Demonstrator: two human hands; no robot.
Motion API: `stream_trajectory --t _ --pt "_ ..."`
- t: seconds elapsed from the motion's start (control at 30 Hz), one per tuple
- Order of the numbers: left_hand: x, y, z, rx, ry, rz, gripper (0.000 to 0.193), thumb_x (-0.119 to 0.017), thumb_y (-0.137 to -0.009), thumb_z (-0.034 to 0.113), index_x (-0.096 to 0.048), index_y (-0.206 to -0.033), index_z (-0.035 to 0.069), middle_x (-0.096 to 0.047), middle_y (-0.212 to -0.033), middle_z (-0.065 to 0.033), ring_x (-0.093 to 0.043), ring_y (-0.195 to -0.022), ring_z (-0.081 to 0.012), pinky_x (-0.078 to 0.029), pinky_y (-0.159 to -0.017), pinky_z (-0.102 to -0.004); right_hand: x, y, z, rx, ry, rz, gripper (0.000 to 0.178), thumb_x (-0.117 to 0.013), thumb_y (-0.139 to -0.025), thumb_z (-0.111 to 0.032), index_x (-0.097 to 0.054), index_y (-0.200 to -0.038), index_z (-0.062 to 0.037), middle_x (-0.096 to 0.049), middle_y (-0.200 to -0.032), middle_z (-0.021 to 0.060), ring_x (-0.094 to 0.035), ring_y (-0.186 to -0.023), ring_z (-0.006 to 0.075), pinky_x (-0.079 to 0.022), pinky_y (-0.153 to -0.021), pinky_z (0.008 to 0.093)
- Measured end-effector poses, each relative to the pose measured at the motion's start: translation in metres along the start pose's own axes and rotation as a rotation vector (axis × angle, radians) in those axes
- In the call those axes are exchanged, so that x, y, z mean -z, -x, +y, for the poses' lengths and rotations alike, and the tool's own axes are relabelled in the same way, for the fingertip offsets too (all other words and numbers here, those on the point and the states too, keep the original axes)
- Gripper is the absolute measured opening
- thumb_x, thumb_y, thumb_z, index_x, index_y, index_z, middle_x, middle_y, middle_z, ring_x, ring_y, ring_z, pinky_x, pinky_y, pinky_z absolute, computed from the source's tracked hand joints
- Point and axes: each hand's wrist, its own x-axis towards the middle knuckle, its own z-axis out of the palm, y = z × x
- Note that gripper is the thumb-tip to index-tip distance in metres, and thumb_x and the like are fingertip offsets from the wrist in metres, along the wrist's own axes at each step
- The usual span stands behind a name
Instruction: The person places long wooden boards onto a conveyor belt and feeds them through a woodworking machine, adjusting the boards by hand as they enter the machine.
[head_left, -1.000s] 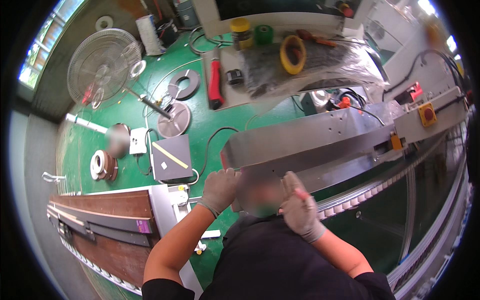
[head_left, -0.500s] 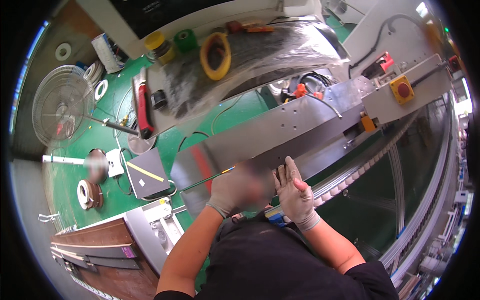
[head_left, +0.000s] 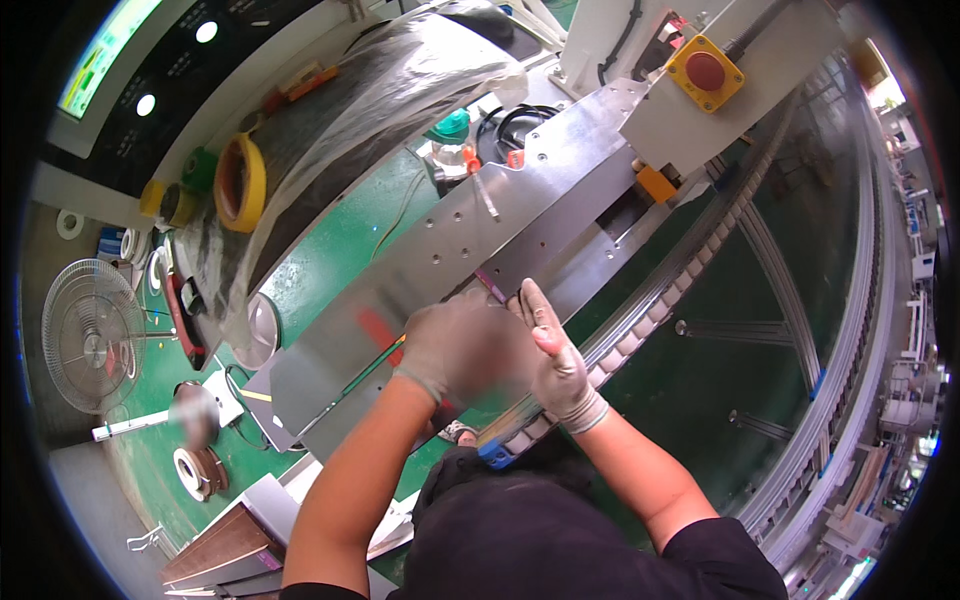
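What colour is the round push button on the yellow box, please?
Red, on the yellow box; the head view shows it best.

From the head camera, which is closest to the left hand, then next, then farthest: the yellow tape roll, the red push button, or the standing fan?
From the left hand:
1. Yellow tape roll, up and left.
2. Red push button, upper right.
3. Standing fan, far left.
The last two are nearly too close to call.

Blurred left hand point(head_left: 462, 345), grip unclear

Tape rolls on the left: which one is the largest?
The yellow tape roll, standing on edge beside the plastic-wrapped bundle. It is far wider than the small green roll and the small yellow roll to its left.
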Motion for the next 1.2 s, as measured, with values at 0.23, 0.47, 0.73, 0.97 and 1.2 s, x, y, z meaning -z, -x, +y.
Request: stream_trajectory --t 0.23,0.47,0.73,0.97,1.2 --pt "-0.016 -0.080 0.036 0.075 0.023 -0.113 0.026 -0.052 -0.099 0.032 -0.067 -0.092 0.012 -0.074 -0.087 -0.0153 -0.073 -0.082 -0.0366 -0.057 -0.072 -0.0520 0.046 -0.024 -0.043 0.029 0.051 0.027 0.099 -0.056 -0.098 -0.045 -0.002 -0.164 0.0062 -0.007 -0.174 0.0178 -0.009 -0.161 0.0283 -0.007 -0.130 0.0407" --pt "-0.054 -0.116 0.059 0.032 -0.025 0.111 0.027 -0.055 -0.098 0.033 -0.064 -0.084 0.012 -0.070 -0.075 -0.0120 -0.071 -0.070 -0.0334 -0.055 -0.062 -0.0494 0.075 -0.060 -0.081 0.037 -0.120 0.138 0.082 -0.047 -0.098 -0.014 -0.004 -0.167 -0.0021 0.000 -0.176 0.0095 -0.004 -0.162 0.0231 -0.022 -0.127 0.0415" --pt "-0.069 -0.012 0.022 -0.281 0.068 0.284 0.019 -0.067 -0.091 0.022 -0.065 -0.105 0.009 -0.065 -0.114 -0.0145 -0.064 -0.104 -0.0351 -0.052 -0.087 -0.0470 0.068 -0.074 -0.055 0.149 0.027 0.104 0.069 -0.053 -0.100 -0.009 -0.025 -0.162 0.0033 -0.025 -0.171 0.0130 -0.030 -0.156 0.0250 -0.029 -0.125 0.0413" --pt "-0.077 0.139 -0.022 0.079 -0.064 0.391 0.038 -0.068 -0.087 0.027 -0.066 -0.121 0.009 -0.061 -0.135 -0.0142 -0.060 -0.120 -0.0357 -0.048 -0.099 -0.0490 0.062 -0.061 -0.060 0.248 0.655 -0.010 0.040 -0.060 -0.098 -0.005 -0.062 -0.137 0.0017 -0.055 -0.151 0.0159 -0.058 -0.130 0.0199 -0.047 -0.109 0.0348" --pt "-0.077 0.146 -0.020 0.304 0.025 0.308 0.044 -0.064 -0.088 0.030 -0.064 -0.127 0.010 -0.058 -0.139 -0.0134 -0.053 -0.130 -0.0347 -0.042 -0.108 -0.0512 0.026 -0.061 -0.040 0.510 1.655 -0.223 0.041 -0.076 -0.073 -0.020 -0.074 -0.113 -0.0113 -0.070 -0.123 0.0073 -0.065 -0.116 0.0287 -0.050 -0.097 0.0469"
